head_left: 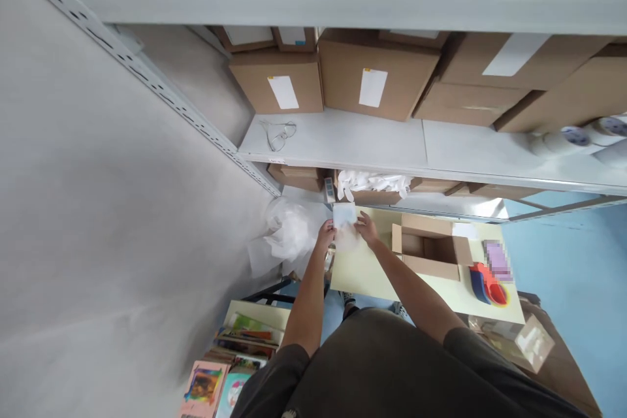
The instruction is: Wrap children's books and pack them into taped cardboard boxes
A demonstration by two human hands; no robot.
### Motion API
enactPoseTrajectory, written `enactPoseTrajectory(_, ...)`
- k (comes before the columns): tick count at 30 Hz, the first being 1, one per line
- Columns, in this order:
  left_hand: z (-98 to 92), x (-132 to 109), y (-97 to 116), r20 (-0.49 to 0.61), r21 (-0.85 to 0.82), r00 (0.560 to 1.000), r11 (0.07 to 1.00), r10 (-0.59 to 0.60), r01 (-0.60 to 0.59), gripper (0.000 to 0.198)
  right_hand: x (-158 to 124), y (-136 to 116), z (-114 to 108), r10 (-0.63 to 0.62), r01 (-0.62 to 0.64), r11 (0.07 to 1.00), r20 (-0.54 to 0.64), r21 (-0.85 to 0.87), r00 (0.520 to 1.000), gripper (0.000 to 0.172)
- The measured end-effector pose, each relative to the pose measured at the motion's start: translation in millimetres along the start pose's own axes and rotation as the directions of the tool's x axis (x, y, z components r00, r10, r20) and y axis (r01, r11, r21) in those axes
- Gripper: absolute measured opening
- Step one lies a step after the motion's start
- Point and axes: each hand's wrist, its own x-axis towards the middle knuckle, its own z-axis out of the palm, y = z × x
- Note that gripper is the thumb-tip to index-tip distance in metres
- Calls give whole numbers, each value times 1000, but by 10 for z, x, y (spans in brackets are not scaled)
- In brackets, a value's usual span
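Observation:
Between my two hands is a small pale piece, whitish-blue at the top and translucent below, like a thin plastic bag (pixel 345 217). My left hand (pixel 326 235) pinches its left edge. On the right edge are the closed fingers of my right hand (pixel 366 228). The piece is held above the left end of a pale yellow table (pixel 362 268). To the left, near my left hand, lies a heap of crumpled translucent plastic bags (pixel 289 228). Right of my right hand stands a cardboard box (pixel 431 248) with its flaps spread.
A tape dispenser (pixel 487 284) and a purple item (pixel 497 258) sit on the table's right. Ahead, shelves (pixel 372 144) carry cardboard boxes (pixel 377 72), glasses (pixel 281 136) and tape rolls (pixel 563 140). White gloves (pixel 372 183) fill a lower box. Books (pixel 245 346) lie lower left.

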Motion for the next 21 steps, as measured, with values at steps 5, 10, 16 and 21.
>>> enactPoseTrajectory(5, 263, -463, 456, 64, -44, 994, 996, 84, -81, 52, -381, -370, -565, -129, 114, 979, 81, 169, 988, 58)
enactPoseTrajectory(10, 1076, -779, 783, 103, -28, 985, 990, 139, -136, 53, -728, -503, -1494, -218, 205, 953, 33, 224, 975, 42)
enactPoseTrajectory(16, 2453, -964, 891, 130, -69, 979, 986, 159, -151, 45, -942, -479, -2717, -298, 300, 954, -161, -13, 941, 40)
enactPoseTrajectory(21, 3223, -1071, 818, 116, -54, 992, 998, 50, -44, 34, -889, -610, -3279, -348, 313, 906, -82, -285, 934, 37)
